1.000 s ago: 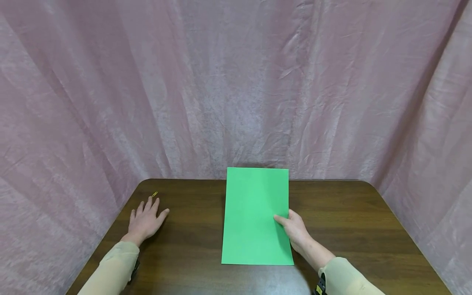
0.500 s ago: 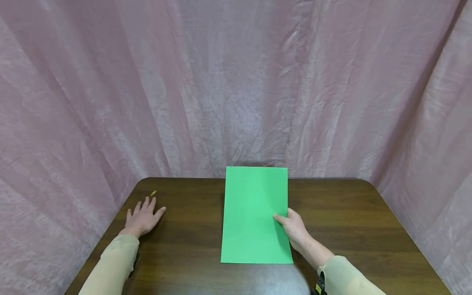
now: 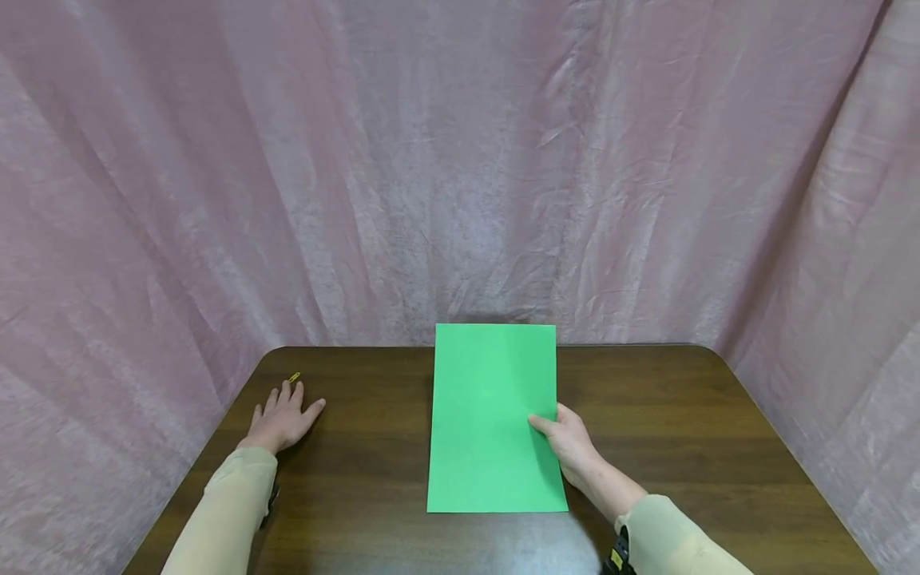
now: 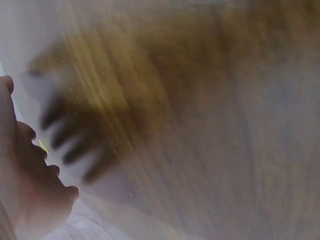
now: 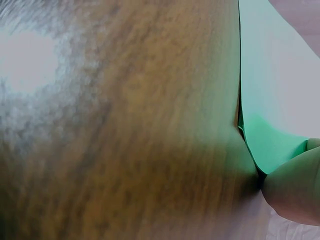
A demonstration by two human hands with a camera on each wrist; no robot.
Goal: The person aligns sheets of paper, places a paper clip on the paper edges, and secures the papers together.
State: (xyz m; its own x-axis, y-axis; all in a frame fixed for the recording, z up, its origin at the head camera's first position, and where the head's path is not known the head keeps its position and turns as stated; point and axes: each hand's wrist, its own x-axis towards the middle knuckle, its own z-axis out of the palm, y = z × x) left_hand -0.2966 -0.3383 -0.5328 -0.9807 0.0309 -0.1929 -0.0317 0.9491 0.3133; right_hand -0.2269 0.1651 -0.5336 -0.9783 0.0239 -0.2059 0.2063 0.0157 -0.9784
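My left hand is hovering with fingers spread beside a thin yellow paper clip; my right hand is pinching a green rectangular paper sheet by its right edge, over the brown wooden table's middle. Only the left wrist view is showing finger shadows.

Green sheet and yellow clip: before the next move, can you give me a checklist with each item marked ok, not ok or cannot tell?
1. Right hand holds the green sheet: ok, gripping its right edge, thumb on the face.
2. Sheet fully in the head view: ok, all four corners show.
3. Left hand holds the yellow clip: not ok, fingers spread, clip just beyond them.
4. Fingertips clear of the clip: cannot tell, too close to judge.
5. Sheet's bottom edge off the table: cannot tell.
6. Sheet's underside: cannot tell, hidden.
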